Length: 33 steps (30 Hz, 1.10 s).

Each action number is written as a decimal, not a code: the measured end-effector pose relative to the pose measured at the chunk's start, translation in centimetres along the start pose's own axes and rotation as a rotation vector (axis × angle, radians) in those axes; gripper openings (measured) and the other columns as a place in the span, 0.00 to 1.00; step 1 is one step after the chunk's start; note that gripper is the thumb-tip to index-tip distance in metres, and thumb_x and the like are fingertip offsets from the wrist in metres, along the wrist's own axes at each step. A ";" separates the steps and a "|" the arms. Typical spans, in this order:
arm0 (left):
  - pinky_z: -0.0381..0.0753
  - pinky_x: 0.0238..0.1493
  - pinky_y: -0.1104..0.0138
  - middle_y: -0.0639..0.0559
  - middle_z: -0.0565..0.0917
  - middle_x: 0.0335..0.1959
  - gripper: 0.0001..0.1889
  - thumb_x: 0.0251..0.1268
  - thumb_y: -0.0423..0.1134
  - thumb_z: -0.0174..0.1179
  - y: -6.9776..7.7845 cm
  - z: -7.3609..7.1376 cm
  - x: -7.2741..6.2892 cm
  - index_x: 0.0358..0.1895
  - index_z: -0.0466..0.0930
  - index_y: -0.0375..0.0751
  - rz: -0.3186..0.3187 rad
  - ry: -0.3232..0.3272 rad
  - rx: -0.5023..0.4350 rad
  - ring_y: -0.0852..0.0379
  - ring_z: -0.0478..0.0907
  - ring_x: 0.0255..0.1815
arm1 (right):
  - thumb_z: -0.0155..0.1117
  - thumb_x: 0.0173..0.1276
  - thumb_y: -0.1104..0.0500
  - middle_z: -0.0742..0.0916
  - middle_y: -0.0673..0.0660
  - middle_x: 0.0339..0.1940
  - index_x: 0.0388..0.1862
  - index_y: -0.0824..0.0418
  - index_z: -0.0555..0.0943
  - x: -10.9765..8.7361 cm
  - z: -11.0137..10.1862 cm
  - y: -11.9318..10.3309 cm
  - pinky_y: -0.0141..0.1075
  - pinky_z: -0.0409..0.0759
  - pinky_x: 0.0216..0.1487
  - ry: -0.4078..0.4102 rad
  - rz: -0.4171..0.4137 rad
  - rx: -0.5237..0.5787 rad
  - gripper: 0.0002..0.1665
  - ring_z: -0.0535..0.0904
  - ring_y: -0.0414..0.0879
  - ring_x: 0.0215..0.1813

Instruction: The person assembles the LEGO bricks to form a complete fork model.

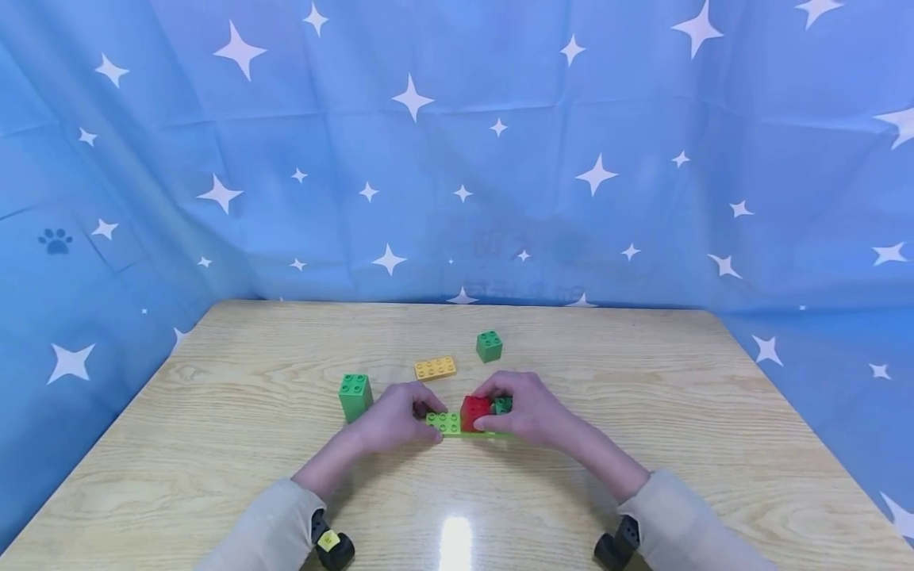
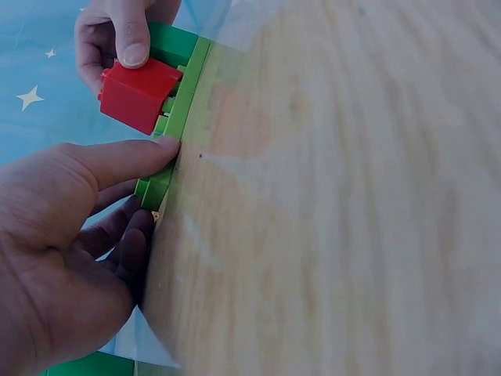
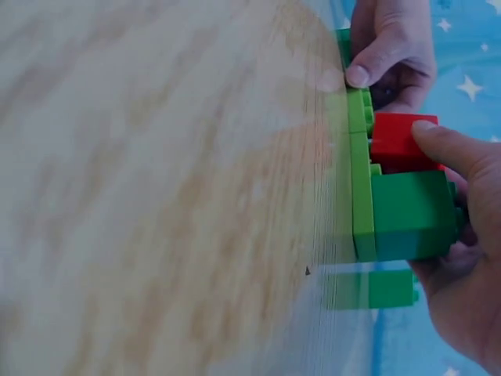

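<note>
A long light green building-block base (image 1: 443, 423) lies on the table, made of two pieces end to end. My left hand (image 1: 396, 416) pinches its left part between thumb and fingers. A red block (image 1: 474, 412) is pinched in my right hand (image 1: 531, 408), thumb on its near side. In the left wrist view the red block (image 2: 141, 94) leans over the base's studs. Right beside it, a dark green block (image 3: 415, 215) stands on the right part of the base, partly hidden by the right hand in the head view.
A tall green block (image 1: 355, 396) stands just left of my left hand. Behind the hands lie a flat yellow-orange block (image 1: 435, 368) and a small green block (image 1: 489, 346). The wooden table (image 1: 571, 333) ends at a blue star-patterned curtain (image 1: 457, 159).
</note>
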<state>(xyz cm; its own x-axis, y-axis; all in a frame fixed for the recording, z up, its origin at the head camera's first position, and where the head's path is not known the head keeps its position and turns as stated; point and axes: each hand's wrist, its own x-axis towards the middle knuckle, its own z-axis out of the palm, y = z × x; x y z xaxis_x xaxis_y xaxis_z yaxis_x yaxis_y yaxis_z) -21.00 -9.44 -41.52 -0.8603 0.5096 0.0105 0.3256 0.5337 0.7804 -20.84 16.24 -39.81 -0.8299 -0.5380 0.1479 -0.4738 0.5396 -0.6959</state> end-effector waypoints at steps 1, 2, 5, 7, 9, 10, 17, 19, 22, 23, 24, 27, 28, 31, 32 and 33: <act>0.79 0.42 0.63 0.54 0.82 0.38 0.16 0.55 0.31 0.77 0.0 0.0 0.0 0.47 0.87 0.38 0.000 0.002 0.002 0.57 0.76 0.39 | 0.80 0.61 0.58 0.87 0.47 0.42 0.48 0.58 0.87 0.0 0.0 0.0 0.35 0.83 0.45 0.001 -0.002 -0.002 0.17 0.82 0.43 0.44; 0.79 0.42 0.64 0.54 0.82 0.38 0.16 0.55 0.31 0.77 -0.1 0.0 0.0 0.47 0.87 0.38 0.002 0.005 0.004 0.57 0.76 0.39 | 0.80 0.60 0.59 0.87 0.47 0.42 0.48 0.58 0.87 0.1 0.1 -0.1 0.35 0.83 0.45 0.002 -0.003 -0.002 0.17 0.83 0.43 0.44; 0.79 0.41 0.64 0.53 0.82 0.37 0.15 0.55 0.30 0.76 -0.1 -0.1 0.0 0.47 0.87 0.38 0.007 0.006 0.001 0.57 0.76 0.39 | 0.81 0.60 0.59 0.87 0.47 0.41 0.47 0.58 0.87 0.2 0.1 -0.1 0.36 0.83 0.46 0.004 0.000 -0.003 0.17 0.83 0.44 0.44; 0.78 0.41 0.64 0.53 0.82 0.37 0.15 0.55 0.30 0.76 -0.1 -0.1 0.0 0.47 0.87 0.38 0.009 0.006 -0.001 0.57 0.75 0.38 | 0.81 0.60 0.59 0.88 0.47 0.41 0.48 0.58 0.87 0.3 0.1 -0.1 0.37 0.83 0.47 0.004 0.005 -0.004 0.17 0.83 0.44 0.44; 0.79 0.41 0.65 0.53 0.82 0.37 0.15 0.55 0.30 0.76 -0.1 -0.2 0.0 0.47 0.87 0.38 0.009 0.005 -0.002 0.57 0.76 0.38 | 0.81 0.60 0.59 0.88 0.47 0.42 0.48 0.58 0.87 0.3 0.1 -0.1 0.38 0.83 0.47 0.002 0.012 0.000 0.18 0.83 0.44 0.45; 0.79 0.41 0.65 0.53 0.82 0.37 0.15 0.55 0.30 0.76 0.0 -0.2 0.0 0.47 0.87 0.38 0.010 0.005 -0.001 0.57 0.76 0.39 | 0.81 0.60 0.58 0.88 0.47 0.42 0.48 0.58 0.87 0.4 0.1 0.0 0.39 0.84 0.47 0.001 0.015 0.002 0.18 0.83 0.44 0.45; 0.79 0.41 0.64 0.54 0.83 0.38 0.15 0.54 0.31 0.77 -0.1 -0.3 0.0 0.47 0.88 0.38 0.000 0.006 -0.012 0.57 0.76 0.39 | 0.81 0.60 0.58 0.88 0.47 0.42 0.49 0.58 0.87 0.4 0.1 -0.1 0.39 0.84 0.47 -0.006 0.037 0.010 0.19 0.83 0.47 0.46; 0.79 0.42 0.64 0.54 0.83 0.38 0.15 0.54 0.31 0.77 -0.1 -0.3 0.0 0.47 0.88 0.38 -0.003 0.005 -0.019 0.57 0.76 0.39 | 0.81 0.60 0.58 0.88 0.47 0.42 0.48 0.58 0.87 0.5 0.1 -0.2 0.38 0.84 0.46 -0.012 0.030 -0.002 0.19 0.83 0.46 0.45; 0.79 0.42 0.64 0.54 0.83 0.38 0.16 0.54 0.31 0.77 -0.2 -0.2 0.1 0.47 0.88 0.38 -0.001 0.008 -0.025 0.57 0.77 0.39 | 0.81 0.60 0.58 0.88 0.46 0.41 0.48 0.59 0.87 0.6 0.0 -0.4 0.36 0.82 0.45 -0.027 0.024 -0.013 0.18 0.83 0.45 0.45; 0.79 0.42 0.64 0.54 0.83 0.38 0.16 0.54 0.31 0.77 -0.3 -0.2 0.1 0.47 0.88 0.38 0.000 0.009 -0.027 0.57 0.77 0.39 | 0.81 0.60 0.58 0.88 0.46 0.41 0.48 0.59 0.87 0.7 0.0 -0.5 0.35 0.82 0.45 -0.033 0.025 -0.015 0.18 0.82 0.46 0.44; 0.79 0.42 0.64 0.54 0.83 0.38 0.16 0.54 0.31 0.77 -0.3 -0.2 0.2 0.47 0.88 0.38 0.002 0.010 -0.029 0.57 0.77 0.39 | 0.81 0.60 0.58 0.88 0.46 0.41 0.48 0.59 0.87 0.7 0.0 -0.6 0.35 0.82 0.44 -0.039 0.028 -0.015 0.18 0.82 0.45 0.44; 0.79 0.42 0.64 0.55 0.83 0.38 0.16 0.54 0.31 0.77 -0.3 -0.2 0.2 0.47 0.88 0.39 0.004 0.013 -0.024 0.57 0.77 0.39 | 0.81 0.61 0.57 0.88 0.45 0.41 0.49 0.59 0.87 0.9 0.0 -0.7 0.34 0.82 0.44 -0.053 0.040 -0.022 0.18 0.82 0.45 0.43; 0.79 0.43 0.64 0.55 0.83 0.38 0.16 0.53 0.31 0.77 -0.3 -0.2 0.2 0.47 0.88 0.39 0.003 0.013 -0.024 0.57 0.77 0.40 | 0.80 0.61 0.57 0.88 0.45 0.41 0.49 0.59 0.88 1.0 -0.1 -0.8 0.34 0.81 0.44 -0.061 0.043 -0.026 0.18 0.81 0.44 0.43; 0.79 0.43 0.64 0.55 0.83 0.38 0.16 0.53 0.31 0.77 -0.3 -0.2 0.1 0.47 0.88 0.38 0.004 0.011 -0.022 0.57 0.77 0.40 | 0.80 0.61 0.56 0.87 0.45 0.40 0.49 0.60 0.88 1.2 -0.3 -1.0 0.34 0.81 0.43 -0.090 0.047 -0.048 0.18 0.80 0.42 0.42; 0.79 0.43 0.64 0.54 0.83 0.38 0.16 0.53 0.31 0.77 -0.3 -0.2 0.1 0.47 0.88 0.38 0.004 0.010 -0.023 0.57 0.77 0.40 | 0.80 0.61 0.56 0.86 0.45 0.40 0.48 0.60 0.88 1.3 -0.4 -1.1 0.34 0.81 0.43 -0.102 0.046 -0.057 0.17 0.80 0.41 0.42; 0.79 0.42 0.64 0.54 0.83 0.38 0.16 0.54 0.31 0.77 -0.3 -0.2 0.1 0.47 0.88 0.38 0.004 0.009 -0.024 0.57 0.77 0.40 | 0.80 0.62 0.57 0.86 0.45 0.39 0.48 0.60 0.88 1.4 -0.5 -1.2 0.34 0.81 0.43 -0.113 0.043 -0.064 0.17 0.80 0.41 0.42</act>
<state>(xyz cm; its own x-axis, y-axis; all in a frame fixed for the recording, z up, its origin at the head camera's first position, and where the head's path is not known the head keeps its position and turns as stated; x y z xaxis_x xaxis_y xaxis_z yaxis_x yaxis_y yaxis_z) -21.24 -9.69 -41.60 -0.8624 0.5058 0.0191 0.3198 0.5151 0.7952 -21.57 15.22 -38.43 -0.8132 -0.5808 0.0362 -0.4590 0.6019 -0.6534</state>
